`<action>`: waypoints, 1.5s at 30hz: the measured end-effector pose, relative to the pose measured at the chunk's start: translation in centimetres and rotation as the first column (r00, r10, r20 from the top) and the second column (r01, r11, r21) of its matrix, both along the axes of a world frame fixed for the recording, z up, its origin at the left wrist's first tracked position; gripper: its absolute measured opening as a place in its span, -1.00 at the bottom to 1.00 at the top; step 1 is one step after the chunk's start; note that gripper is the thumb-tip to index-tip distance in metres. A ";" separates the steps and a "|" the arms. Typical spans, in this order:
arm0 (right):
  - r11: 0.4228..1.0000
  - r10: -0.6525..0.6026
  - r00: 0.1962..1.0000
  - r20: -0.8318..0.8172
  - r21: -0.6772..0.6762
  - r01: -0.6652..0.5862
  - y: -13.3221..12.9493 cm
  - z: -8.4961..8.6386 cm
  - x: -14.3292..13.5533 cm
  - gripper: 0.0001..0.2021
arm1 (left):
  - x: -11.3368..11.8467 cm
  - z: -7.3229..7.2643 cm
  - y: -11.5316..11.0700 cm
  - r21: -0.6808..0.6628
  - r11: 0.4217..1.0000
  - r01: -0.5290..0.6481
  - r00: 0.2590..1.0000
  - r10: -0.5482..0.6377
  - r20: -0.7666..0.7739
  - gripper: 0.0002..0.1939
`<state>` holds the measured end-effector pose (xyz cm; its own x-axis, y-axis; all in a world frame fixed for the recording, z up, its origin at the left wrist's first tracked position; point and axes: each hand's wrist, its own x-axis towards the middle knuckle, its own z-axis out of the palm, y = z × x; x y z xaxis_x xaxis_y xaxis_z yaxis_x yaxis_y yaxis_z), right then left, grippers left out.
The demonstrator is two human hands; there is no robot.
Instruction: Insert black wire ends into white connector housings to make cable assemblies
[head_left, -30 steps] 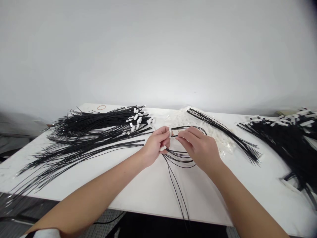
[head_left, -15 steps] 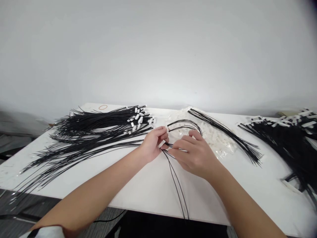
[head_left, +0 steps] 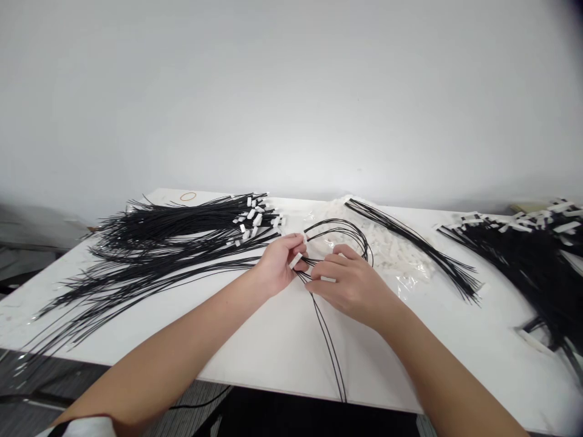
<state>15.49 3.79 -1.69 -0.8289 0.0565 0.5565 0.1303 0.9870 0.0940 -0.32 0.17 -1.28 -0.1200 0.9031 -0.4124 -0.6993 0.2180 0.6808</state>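
Left hand (head_left: 277,267) is pinched shut on a small white connector (head_left: 296,260) w/ thin black wires (head_left: 334,364) running out of it; right hand (head_left: 353,286) sits just beside it, fingers curled around the same wires, thumb + forefinger closing on a white bit, prob. a 2nd connector, though too small to tell for sure. So the held wires lie between the two hands: one part loops away from the person in an arc just beyond the R fingers, the rest trails toward the person, long axis roughly straight back to the near table (head_left: 255,346) edge and over it. Both hands touch it; L has the connector end, R the strands. Strand count in hand: a few, can't count exactly. Outward: just beyond R hand, 1 clear bag of loose white connectors (head_left: 401,258), w/ 1 slim bare wire bundle (head_left: 410,243) lying diagonally across it. Left of L hand, 1 big fanned pile of finished wires (head_left: 173,243), white tips pointing toward the hands. Far right of R hand, well apart, 1 more dark heap (head_left: 528,255) w/ white tips.
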 end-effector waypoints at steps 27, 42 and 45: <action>0.208 -0.786 0.302 -0.539 -0.691 -0.692 4.7 4.4 3.9 -0.74 | -0.2 0.0 0.1 0.001 1.000 -0.018 0.996 0.018 -0.086 -0.82; 0.170 -0.341 0.940 0.027 -0.981 0.090 1.5 3.4 2.0 -0.80 | 0.0 0.7 -0.3 0.112 0.985 0.132 0.958 -0.098 -0.270 -0.82; 0.229 -0.376 0.925 0.049 -0.963 0.144 1.6 3.2 1.9 -0.83 | 0.1 0.7 -0.4 0.123 0.982 0.144 0.954 -0.105 -0.279 -0.83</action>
<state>17.40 5.44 1.49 -0.5634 0.8244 0.0535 0.2960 0.2618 -0.9186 -0.21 -0.18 -0.62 -0.0928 0.9643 -0.2482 -0.4581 0.1799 0.8705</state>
